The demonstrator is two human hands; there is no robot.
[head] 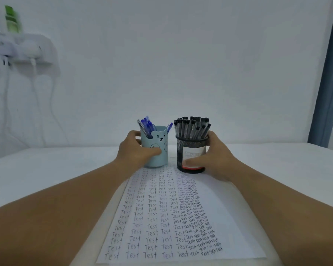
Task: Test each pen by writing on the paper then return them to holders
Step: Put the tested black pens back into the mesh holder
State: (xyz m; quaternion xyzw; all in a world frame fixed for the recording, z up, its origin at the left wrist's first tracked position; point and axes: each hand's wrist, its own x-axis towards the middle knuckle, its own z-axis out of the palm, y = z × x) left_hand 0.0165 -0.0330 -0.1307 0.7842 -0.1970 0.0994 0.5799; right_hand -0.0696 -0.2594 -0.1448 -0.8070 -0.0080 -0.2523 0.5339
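Observation:
A light blue bear-faced holder (pixel 159 160) with several blue pens (pixel 147 125) stands at the far end of the paper (pixel 225 223). My left hand (pixel 135 148) grips it from the left, thumb across its front. Beside it on the right stands a black mesh holder (pixel 181 148) filled with several black pens (pixel 192 127). My right hand (pixel 217 156) grips that holder from the right, thumb on its lower front. The white paper lies between my forearms and carries many columns of the handwritten word "Test".
The white table (pixel 286 169) meets a white wall behind the holders. A wall shelf (pixel 33 48) with a green bottle (pixel 13 20) and hanging cables is at the upper left. A dark blue-grey frame (pixel 329 73) runs down the right edge.

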